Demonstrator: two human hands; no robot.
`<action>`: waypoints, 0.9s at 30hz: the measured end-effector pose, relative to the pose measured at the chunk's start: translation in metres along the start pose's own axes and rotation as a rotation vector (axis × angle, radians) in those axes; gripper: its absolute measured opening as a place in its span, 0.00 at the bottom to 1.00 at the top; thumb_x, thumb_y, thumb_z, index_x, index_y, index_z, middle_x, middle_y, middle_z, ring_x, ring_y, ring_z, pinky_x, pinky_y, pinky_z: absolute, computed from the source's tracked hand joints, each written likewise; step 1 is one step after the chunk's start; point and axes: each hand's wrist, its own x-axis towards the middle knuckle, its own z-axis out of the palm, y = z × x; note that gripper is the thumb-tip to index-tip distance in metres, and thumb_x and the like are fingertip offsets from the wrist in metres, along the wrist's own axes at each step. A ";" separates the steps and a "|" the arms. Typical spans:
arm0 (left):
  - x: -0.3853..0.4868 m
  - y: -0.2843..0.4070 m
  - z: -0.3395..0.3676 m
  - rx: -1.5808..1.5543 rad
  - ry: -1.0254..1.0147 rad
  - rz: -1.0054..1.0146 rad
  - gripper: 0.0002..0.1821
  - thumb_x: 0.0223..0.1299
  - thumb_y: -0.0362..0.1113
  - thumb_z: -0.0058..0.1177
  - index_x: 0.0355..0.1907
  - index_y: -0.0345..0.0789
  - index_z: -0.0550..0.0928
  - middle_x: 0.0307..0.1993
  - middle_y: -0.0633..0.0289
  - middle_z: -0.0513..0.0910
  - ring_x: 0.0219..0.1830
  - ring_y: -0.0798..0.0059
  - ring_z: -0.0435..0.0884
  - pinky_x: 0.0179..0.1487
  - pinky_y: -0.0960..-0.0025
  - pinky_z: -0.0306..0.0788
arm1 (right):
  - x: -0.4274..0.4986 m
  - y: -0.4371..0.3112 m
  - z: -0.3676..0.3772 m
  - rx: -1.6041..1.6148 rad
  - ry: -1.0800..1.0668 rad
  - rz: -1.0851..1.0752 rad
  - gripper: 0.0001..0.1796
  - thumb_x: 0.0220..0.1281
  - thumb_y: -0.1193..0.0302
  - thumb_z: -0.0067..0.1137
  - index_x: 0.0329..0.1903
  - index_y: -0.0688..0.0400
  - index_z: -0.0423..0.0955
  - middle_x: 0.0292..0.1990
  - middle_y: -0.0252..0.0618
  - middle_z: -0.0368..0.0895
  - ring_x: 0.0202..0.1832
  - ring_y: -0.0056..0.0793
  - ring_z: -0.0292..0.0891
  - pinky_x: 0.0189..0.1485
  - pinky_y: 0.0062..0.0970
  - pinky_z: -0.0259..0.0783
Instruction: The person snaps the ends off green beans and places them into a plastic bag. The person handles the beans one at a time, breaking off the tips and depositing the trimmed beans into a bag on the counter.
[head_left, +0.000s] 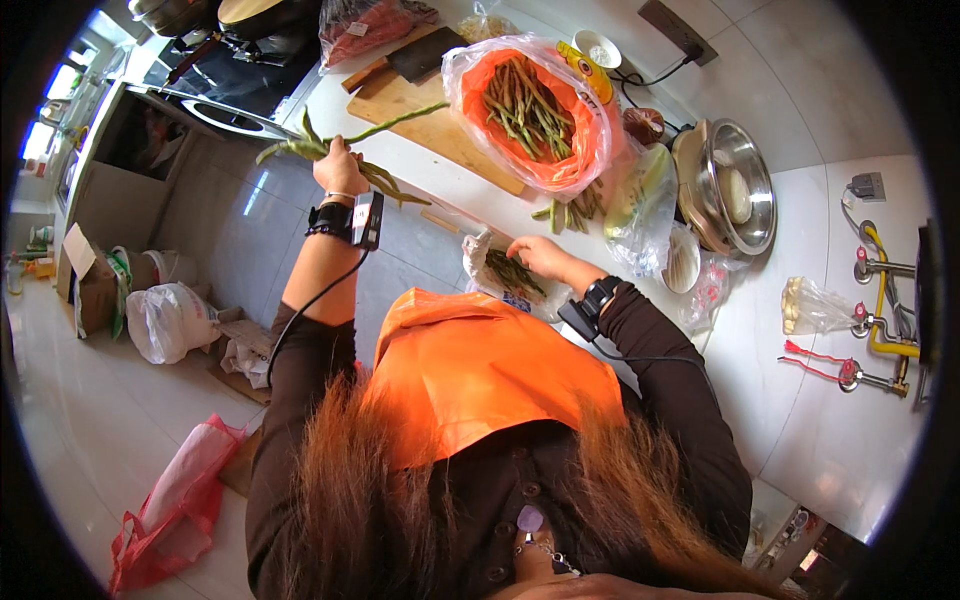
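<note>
My left hand (341, 171) grips several long green beans (306, 147), held out over the floor to the left of the counter edge. My right hand (541, 259) is at a white plastic bag (478, 259) that holds bean pieces (511, 271); whether its fingers pinch a piece is hard to tell. Beyond it on the counter stands an orange plastic bag (472, 79), open and full of long beans (532, 112). More beans (574, 210) lie loose beside that bag.
A wooden cutting board (420, 135) bears a cleaver (426, 55). To the right are a plastic bag with a pale green vegetable (637, 202) and a steel bowl (761, 195). A stove (225, 82) is at upper left. Lined bins (169, 322) and a cardboard box (94, 285) stand at left.
</note>
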 end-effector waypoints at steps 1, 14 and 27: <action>0.013 -0.016 -0.003 0.039 0.064 -0.026 0.12 0.54 0.37 0.57 0.26 0.28 0.76 0.22 0.57 0.77 0.20 0.67 0.77 0.25 0.66 0.72 | -0.003 0.011 0.006 -0.049 0.044 -0.065 0.11 0.62 0.74 0.48 0.46 0.60 0.72 0.25 0.38 0.77 0.27 0.26 0.73 0.30 0.28 0.68; 0.014 -0.066 0.052 0.187 -0.549 -0.437 0.12 0.65 0.38 0.50 0.29 0.32 0.74 0.20 0.60 0.72 0.19 0.67 0.71 0.27 0.63 0.72 | -0.011 0.055 0.023 -0.499 0.262 -0.220 0.10 0.56 0.70 0.55 0.39 0.60 0.75 0.30 0.55 0.79 0.36 0.55 0.76 0.39 0.45 0.71; -0.146 0.027 0.024 0.666 -1.291 -0.414 0.12 0.68 0.39 0.47 0.40 0.32 0.78 0.21 0.71 0.70 0.19 0.84 0.68 0.25 0.78 0.65 | -0.029 -0.150 -0.069 0.073 0.472 -0.677 0.09 0.65 0.72 0.54 0.46 0.62 0.73 0.27 0.38 0.76 0.29 0.24 0.73 0.34 0.24 0.70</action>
